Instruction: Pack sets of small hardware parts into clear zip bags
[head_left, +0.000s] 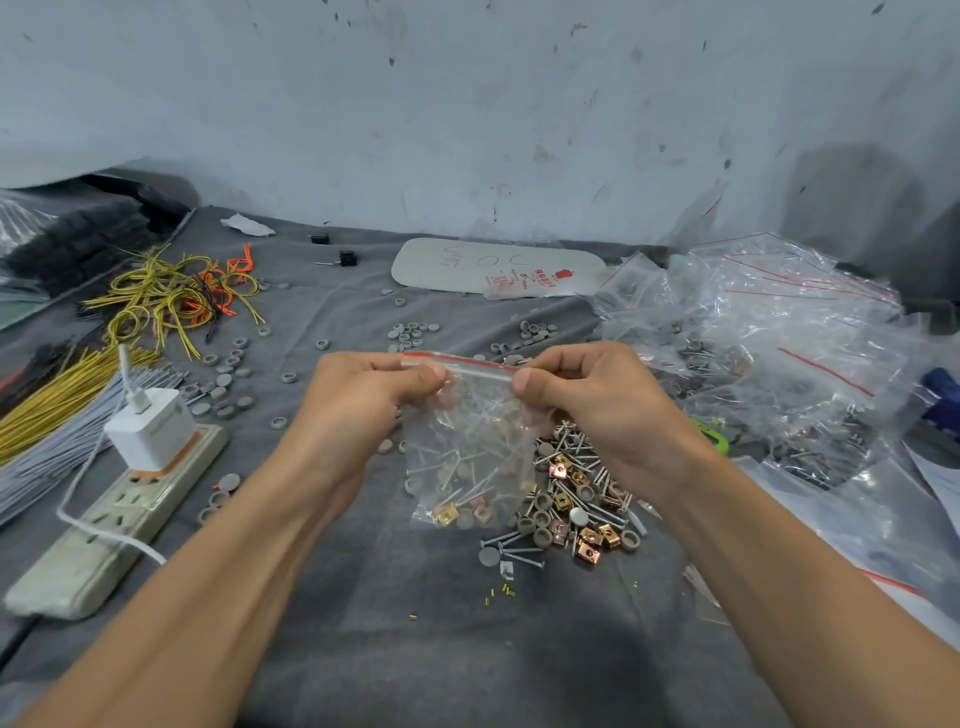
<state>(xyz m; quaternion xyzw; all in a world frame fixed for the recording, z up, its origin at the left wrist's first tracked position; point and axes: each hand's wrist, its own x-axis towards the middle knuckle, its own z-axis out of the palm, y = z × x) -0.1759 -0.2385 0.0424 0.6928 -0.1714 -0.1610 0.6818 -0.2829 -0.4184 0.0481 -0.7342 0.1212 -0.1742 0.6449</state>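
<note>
I pinch the limp, bottom-heavy zip bag (470, 447) at centre by its red strip, left hand (358, 410) at nine o'clock, right hand (592, 410) at three, best gripped there.

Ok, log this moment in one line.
left hand: pinches zip bag top | right hand: pinches same top | inside: screws, clips | loose parts pile: right of bag

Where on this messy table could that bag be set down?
Bare cloth lies nearest the person, below the screw pile and right of the power strip. Crowded: wires at left, grey caps farther back, bag heap at right.
</note>
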